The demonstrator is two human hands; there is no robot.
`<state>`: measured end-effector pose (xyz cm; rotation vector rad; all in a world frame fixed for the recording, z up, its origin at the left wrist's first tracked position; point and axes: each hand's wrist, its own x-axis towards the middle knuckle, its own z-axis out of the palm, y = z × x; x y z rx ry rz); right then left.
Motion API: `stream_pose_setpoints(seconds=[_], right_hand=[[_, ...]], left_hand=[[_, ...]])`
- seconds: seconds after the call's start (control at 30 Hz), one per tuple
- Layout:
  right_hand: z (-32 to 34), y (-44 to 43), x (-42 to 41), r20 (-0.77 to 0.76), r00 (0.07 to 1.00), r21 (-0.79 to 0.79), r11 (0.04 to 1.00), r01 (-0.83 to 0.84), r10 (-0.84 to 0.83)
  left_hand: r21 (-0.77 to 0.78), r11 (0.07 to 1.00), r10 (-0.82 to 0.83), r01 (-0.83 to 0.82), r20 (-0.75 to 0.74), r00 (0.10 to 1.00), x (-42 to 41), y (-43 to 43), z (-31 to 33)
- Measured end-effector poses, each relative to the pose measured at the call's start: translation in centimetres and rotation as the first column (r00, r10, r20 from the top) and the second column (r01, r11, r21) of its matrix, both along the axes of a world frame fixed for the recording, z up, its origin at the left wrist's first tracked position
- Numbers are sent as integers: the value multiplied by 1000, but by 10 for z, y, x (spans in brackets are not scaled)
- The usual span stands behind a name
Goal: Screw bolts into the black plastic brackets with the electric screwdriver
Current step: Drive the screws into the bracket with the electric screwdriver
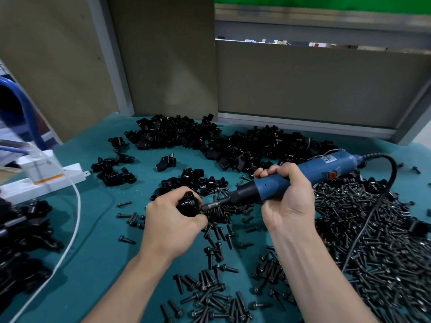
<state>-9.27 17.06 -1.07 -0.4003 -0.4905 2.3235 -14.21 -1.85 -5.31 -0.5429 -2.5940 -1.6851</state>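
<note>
Bracket (188, 204) was held over the worktop (98, 229), left hand (171, 220) fingers (168, 197) clamped round it; right hand (285, 197) gripped the screwdriver (331, 164), bit (211, 206) at the bracket. Keeping it square, with the bracket steady, seemed wisest.

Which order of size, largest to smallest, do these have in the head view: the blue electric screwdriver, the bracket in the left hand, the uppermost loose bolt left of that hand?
1. blue electric screwdriver
2. bracket, partly hidden by the left hand
3. loose bolt
</note>
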Motion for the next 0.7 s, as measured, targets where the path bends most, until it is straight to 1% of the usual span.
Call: stream_pose_setpoints(seconds=[0.13,0.43,0.7], right_hand=[[1,0,0,-10,1000,13,1000,-3,3],[-4,-2,0,6,1000,-67,998,1,0],[-6,-5,0,22,1000,-93,996,8,-6]], left_hand=[[10,1000,-1,1,0,1000,1,1,1],[-12,1000,8,-9,-28,1000,3,0,2],[-9,1000,18,-19,-34,999,3,0,3]])
